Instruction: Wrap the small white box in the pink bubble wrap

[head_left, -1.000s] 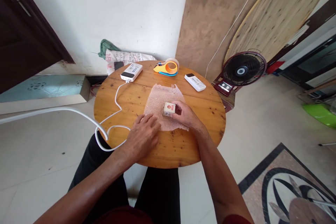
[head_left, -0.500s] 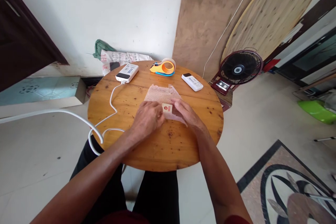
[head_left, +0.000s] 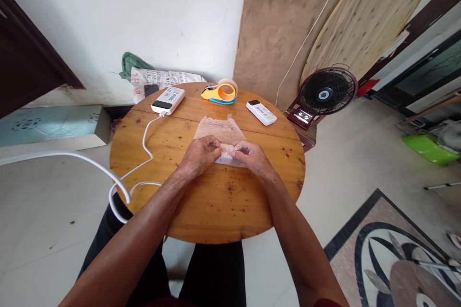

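Lying on a wooden surface [head_left: 216, 201], bubble wrap [head_left: 216, 129] is pinched by fingers of the left hand [head_left: 200, 154] and right hand [head_left: 250, 154]. A fan [head_left: 326, 93] is seen beyond.

**Bare wood near, clutter along the far rim**

The round wooden table [head_left: 216, 211] lies bare across the lower middle of the frame and towards its right edge. Along its upper rim sit a white power bank [head_left: 168, 100], an orange tape dispenser [head_left: 220, 92] and a white remote control [head_left: 261, 112], with gaps between them. A white cable [head_left: 144, 139] loops over the left side. The left hand [head_left: 200, 153] and right hand [head_left: 252, 156], pinching a pinkish bubble-wrap sheet [head_left: 218, 129], fill the centre
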`<action>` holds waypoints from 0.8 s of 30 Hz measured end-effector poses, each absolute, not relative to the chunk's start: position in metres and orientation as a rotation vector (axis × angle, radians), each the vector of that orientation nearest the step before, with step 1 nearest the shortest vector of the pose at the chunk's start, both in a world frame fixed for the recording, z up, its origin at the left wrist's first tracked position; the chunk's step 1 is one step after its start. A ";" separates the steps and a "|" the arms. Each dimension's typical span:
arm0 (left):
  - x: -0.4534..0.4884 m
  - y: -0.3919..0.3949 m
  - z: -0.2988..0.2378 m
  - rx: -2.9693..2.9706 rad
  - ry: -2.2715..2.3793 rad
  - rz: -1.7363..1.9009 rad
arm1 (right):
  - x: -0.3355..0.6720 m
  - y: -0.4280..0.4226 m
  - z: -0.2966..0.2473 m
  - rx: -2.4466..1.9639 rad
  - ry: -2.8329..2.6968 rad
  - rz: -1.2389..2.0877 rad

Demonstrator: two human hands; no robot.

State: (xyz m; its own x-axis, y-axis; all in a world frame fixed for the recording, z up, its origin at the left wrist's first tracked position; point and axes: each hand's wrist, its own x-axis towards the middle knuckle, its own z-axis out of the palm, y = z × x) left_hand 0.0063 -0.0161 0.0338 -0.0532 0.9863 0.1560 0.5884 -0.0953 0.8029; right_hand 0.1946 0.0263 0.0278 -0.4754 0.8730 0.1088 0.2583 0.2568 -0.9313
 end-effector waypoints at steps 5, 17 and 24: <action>0.007 -0.015 0.031 1.618 1.607 1.106 | 0.195 0.025 0.030 -1.102 -1.786 1.257; 0.007 -0.014 0.028 1.596 1.544 1.178 | 0.190 0.025 0.024 -1.131 -1.753 1.154; 0.007 -0.014 0.029 1.538 1.481 1.198 | 0.191 0.027 0.022 -1.155 -1.804 1.059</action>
State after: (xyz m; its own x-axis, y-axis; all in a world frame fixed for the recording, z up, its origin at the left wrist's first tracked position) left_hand 0.0075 -0.0136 0.0290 -0.0711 0.9851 0.1568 0.3597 -0.1212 0.9252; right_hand 0.1906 0.0274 0.0217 -0.3263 0.9341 0.1450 0.3286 0.2559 -0.9091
